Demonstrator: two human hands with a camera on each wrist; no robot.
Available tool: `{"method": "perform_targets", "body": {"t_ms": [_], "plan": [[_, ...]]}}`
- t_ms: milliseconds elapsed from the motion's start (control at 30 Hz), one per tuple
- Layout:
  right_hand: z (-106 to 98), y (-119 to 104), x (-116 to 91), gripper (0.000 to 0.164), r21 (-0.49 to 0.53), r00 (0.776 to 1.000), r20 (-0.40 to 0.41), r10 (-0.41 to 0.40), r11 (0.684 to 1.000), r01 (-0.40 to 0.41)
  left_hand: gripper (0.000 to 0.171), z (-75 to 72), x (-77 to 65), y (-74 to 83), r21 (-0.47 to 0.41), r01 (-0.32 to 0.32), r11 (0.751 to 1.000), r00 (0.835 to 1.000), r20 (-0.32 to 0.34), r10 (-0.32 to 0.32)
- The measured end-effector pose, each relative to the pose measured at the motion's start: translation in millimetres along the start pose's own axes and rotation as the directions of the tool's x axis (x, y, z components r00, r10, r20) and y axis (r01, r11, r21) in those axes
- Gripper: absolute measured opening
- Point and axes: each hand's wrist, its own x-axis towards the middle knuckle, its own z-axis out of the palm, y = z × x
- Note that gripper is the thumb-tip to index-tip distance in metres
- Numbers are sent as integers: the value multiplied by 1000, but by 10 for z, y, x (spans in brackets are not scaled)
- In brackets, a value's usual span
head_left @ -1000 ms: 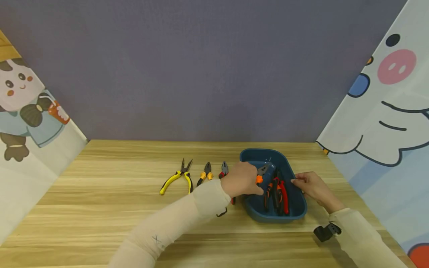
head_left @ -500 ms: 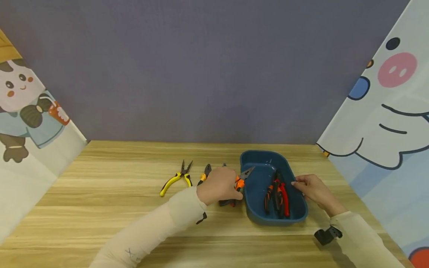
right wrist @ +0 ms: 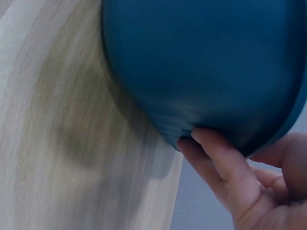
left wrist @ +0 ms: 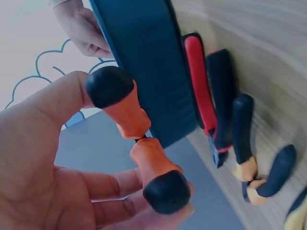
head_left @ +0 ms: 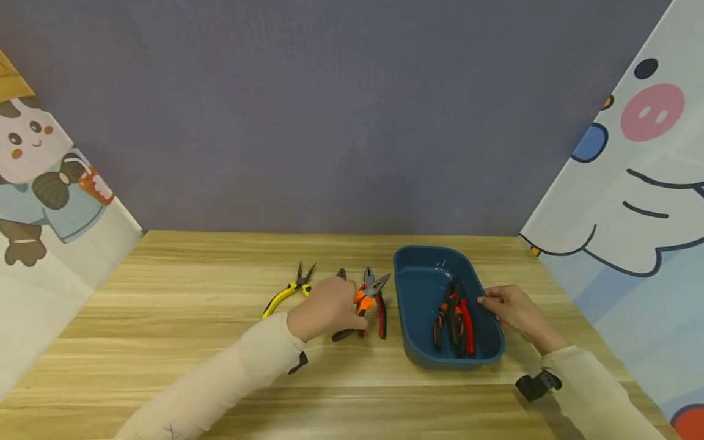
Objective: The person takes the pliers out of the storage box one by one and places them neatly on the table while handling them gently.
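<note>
My left hand (head_left: 327, 308) holds pliers with orange and black handles (left wrist: 123, 115) above the table, left of the blue bin (head_left: 412, 318). In the left wrist view, thumb and fingers grip the two handles from either side. Below them on the table lie red and black pliers (left wrist: 199, 81) and pliers with yellow-orange and black handles (left wrist: 243, 132), mostly covered by my hand in the head view. My right hand (head_left: 514, 311) pinches the bin's right rim, with fingers against its outer wall in the right wrist view.
Several pliers with red, orange and black handles (head_left: 467, 327) lie inside the bin towards its right side. Long-nose pliers with yellow handles (head_left: 282, 299) lie spread on the wooden table (head_left: 181, 342) at the left. A grey wall (head_left: 330, 122) stands behind.
My left hand has carried the orange and black pliers out of the bin and leftward over the row of pliers on the table. My right hand stays on the rim.
</note>
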Motion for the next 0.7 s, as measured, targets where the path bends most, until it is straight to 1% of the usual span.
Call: {"method": "perform_targets", "body": {"t_ms": [100,167,233,300,400,500,700], "plan": [[1,-3,2,38,20,1000,4,12,1000,-12,33,1,-59,-76,-17,2,1000,1000,-6,-2],[2,1,3,38,36,1000,9,15,999,-15,34,-5,-91,-125,-12,6,1000,1000,-6,-6],[4,3,3,38,40,1000,9,9,999,-10,38,-13,-116,-172,18,14,1000,1000,0,-14],[3,5,0,38,44,1000,11,0,999,0,38,-21,-136,-218,28,27,999,1000,3,-27],[1,2,-6,38,46,1000,14,-12,999,11,35,-29,-166,-289,34,61,998,998,0,-61],[3,1,-8,38,60,1000,20,-12,998,11,32,-29,-198,-367,5,102,995,995,-3,-102],[18,4,-8,39,62,1000,18,-9,998,8,35,-18,-286,-541,-9,168,986,986,-9,-168]]}}
